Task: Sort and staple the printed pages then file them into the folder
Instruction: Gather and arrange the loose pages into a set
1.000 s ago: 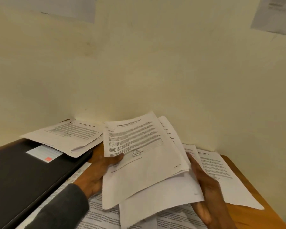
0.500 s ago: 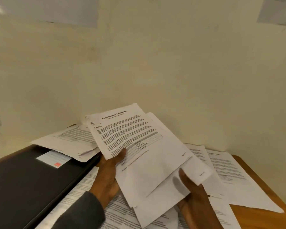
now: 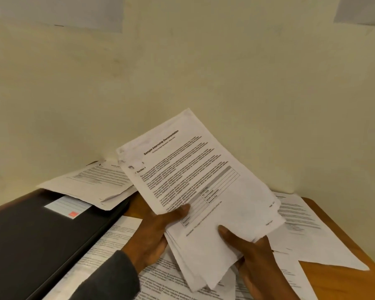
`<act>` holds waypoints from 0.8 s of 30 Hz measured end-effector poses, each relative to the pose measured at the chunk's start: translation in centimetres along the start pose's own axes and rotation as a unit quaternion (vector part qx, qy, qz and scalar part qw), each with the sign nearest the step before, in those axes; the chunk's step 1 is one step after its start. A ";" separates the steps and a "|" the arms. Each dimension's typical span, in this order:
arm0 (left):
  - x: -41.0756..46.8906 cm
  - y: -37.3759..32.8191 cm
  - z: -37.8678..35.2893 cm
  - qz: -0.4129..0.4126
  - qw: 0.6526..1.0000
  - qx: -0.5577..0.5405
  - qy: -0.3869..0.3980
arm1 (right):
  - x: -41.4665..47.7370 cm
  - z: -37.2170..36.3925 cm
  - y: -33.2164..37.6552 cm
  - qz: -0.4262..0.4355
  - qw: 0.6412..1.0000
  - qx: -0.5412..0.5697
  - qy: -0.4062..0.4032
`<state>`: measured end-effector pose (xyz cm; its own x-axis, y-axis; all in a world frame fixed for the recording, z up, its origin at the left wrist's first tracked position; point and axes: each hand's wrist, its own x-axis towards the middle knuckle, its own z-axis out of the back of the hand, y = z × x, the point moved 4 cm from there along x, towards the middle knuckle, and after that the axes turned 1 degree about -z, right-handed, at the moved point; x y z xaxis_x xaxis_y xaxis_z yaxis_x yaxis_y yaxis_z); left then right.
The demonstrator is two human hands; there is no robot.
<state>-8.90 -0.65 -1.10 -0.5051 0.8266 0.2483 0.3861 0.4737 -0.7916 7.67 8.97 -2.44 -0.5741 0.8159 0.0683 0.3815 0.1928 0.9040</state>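
Nearest the camera: a dark sleeve [image 3: 108,282] on the left arm, over loose printed pages [image 3: 158,278] that lie flat on the counter [image 3: 338,284].

Left hand [image 3: 154,232]: grip closed on the held stack of pages [image 3: 206,182] at its lower left edge, thumb on the top sheet, fingers hidden behind the paper.

Right hand [image 3: 256,260]: grip closed on the same stack at its lower right corner, thumb pressed on the front, fingers underneath.

The stack is lifted clear of the counter and tilted, top edge away from the person and slanted up to the right. The top sheet reads "Sample Internship Documentation", with text blocks and a small table. Its lower edges are fanned, not squared.

Left of the hands: a black folder [image 3: 30,245], closed and flat on the counter, with a pale label [image 3: 67,207] that carries a red mark.

Right of the hands: more printed sheets [image 3: 301,221] spread on the wood, partly under the held stack.

Further back: a small pile of pages [image 3: 95,180] rests across the folder's far corner.

Behind: a cream wall [image 3: 204,72] with two paper sheets [image 3: 63,11] at the top edge of view.
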 end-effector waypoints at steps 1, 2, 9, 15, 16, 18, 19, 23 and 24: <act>0.1 -0.3 0.3 0.004 1.000 -0.022 -0.008 | 0.0 0.1 0.3 -0.002 1.000 -0.011 0.011; 0.3 -0.6 0.7 0.006 0.998 -0.050 -0.023 | 0.0 0.4 0.8 -0.001 0.999 -0.023 0.027; 1.2 -3.6 5.7 -0.042 0.979 -0.156 -0.124 | 0.7 3.6 3.5 0.005 0.998 -0.060 0.033; 1.4 -3.1 5.9 0.059 0.992 -0.102 -0.035 | 1.3 5.7 4.3 0.083 0.984 -0.138 -0.080; 1.3 -3.1 5.5 0.073 0.994 -0.076 -0.014 | 1.3 5.8 4.5 0.088 0.983 -0.137 -0.083; 1.4 -2.9 5.3 0.089 0.996 0.024 0.022 | 1.5 6.2 4.8 0.087 0.986 -0.125 -0.074; 1.5 -2.8 5.5 0.085 0.993 0.078 0.020 | 1.4 6.4 5.0 0.088 0.985 -0.130 -0.069; 1.9 -2.7 6.1 0.020 0.988 0.147 -0.040 | 1.0 6.3 5.4 0.127 0.947 -0.269 -0.124; 2.0 -2.8 6.0 0.002 0.985 0.163 -0.054 | 0.9 6.3 5.4 0.136 0.932 -0.303 -0.142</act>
<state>-15.64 -2.14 -1.80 -0.5893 0.7833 0.1978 0.1285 0.3326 -0.9343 13.77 14.19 -0.11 -0.2686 0.9174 0.2936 -0.0445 -0.3163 0.9476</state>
